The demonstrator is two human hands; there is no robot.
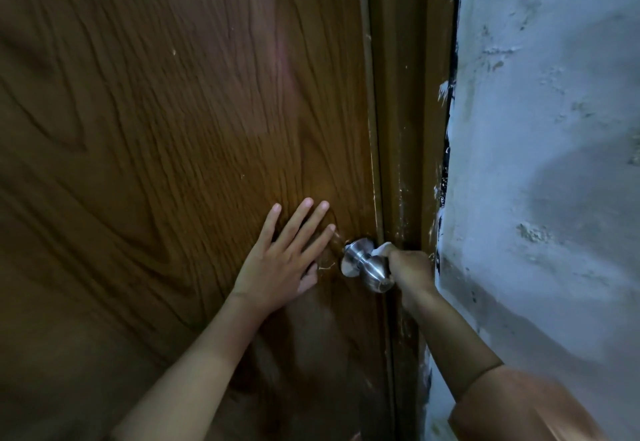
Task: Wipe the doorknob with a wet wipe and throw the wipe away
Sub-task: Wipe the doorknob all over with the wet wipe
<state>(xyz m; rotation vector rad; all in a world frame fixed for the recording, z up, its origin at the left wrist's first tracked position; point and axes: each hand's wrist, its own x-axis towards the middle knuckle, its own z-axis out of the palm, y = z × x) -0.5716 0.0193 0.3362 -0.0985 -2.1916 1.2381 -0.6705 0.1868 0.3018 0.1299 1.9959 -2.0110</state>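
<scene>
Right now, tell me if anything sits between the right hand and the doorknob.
Only the wet wipe: the right hand grips it against the doorknob, a white edge showing above and below the fingers. Nothing else blocks it. The left hand presses flat on the door, beside the knob.
</scene>
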